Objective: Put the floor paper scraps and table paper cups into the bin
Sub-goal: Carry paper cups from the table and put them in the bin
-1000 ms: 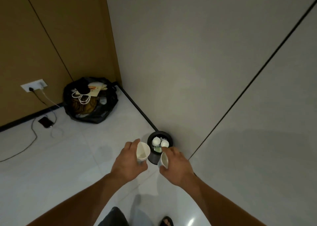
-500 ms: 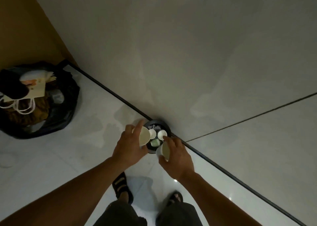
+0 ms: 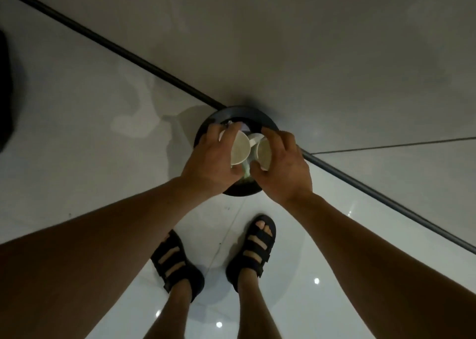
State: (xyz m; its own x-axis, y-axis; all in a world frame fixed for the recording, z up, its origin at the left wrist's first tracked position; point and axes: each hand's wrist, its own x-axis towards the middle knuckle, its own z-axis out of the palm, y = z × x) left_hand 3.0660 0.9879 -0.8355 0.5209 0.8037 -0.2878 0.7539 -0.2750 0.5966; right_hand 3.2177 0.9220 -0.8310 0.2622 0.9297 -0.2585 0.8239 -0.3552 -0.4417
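A small round black bin point(image 3: 242, 112) stands on the floor against the wall, straight below me. My left hand point(image 3: 208, 166) grips a white paper cup point(image 3: 240, 151) directly over the bin's mouth, its opening tilted toward me. My right hand point(image 3: 283, 170) grips a second white paper cup point(image 3: 264, 153) beside the first, also tilted. The two cups nearly touch. Another white cup point(image 3: 253, 138) shows inside the bin between them. Most of the bin's contents are hidden by my hands.
The grey wall point(image 3: 309, 42) meets the glossy white floor point(image 3: 77, 145) along a dark baseboard point(image 3: 128, 52) just behind the bin. My feet in black sandals point(image 3: 177, 264) stand right in front of it. A black bag point(image 3: 3, 94) edges in at far left.
I have stepped up to the bin and now look straight down on it. Both hands moved forward with their cups, from beside the rim to over the opening.
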